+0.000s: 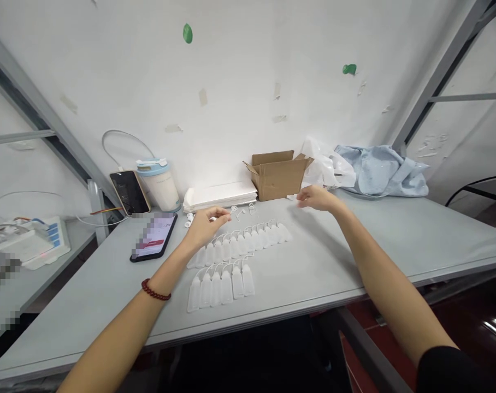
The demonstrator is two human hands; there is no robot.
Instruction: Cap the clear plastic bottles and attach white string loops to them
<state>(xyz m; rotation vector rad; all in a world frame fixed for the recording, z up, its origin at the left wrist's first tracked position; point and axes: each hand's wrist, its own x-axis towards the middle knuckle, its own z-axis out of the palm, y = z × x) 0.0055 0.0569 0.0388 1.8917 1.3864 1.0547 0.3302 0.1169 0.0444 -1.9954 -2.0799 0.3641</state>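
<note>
My left hand [209, 225] is above the table behind the rows, thumb and fingertips pinched together. Whatever lies between them is too small to make out. Right by its fingertips are small white looped plastic pieces [240, 212]. My right hand [317, 197] is in front of the cardboard box, with its fingers bent together beside a small white piece [291, 197]; its grip is partly hidden. Flat, translucent white bottle-shaped pieces with thin curved white strands at their tops lie in two rows, a longer back row [240, 244] and a shorter front row [221, 286].
An open cardboard box [278, 179] and a stack of white sheets or envelopes [223, 195] stand along the wall. White plastic bag [325, 166] and light-blue cloth [381, 169] lie right. A phone [155, 237], a propped phone [130, 192] and a lidded cup [160, 185] occupy the left.
</note>
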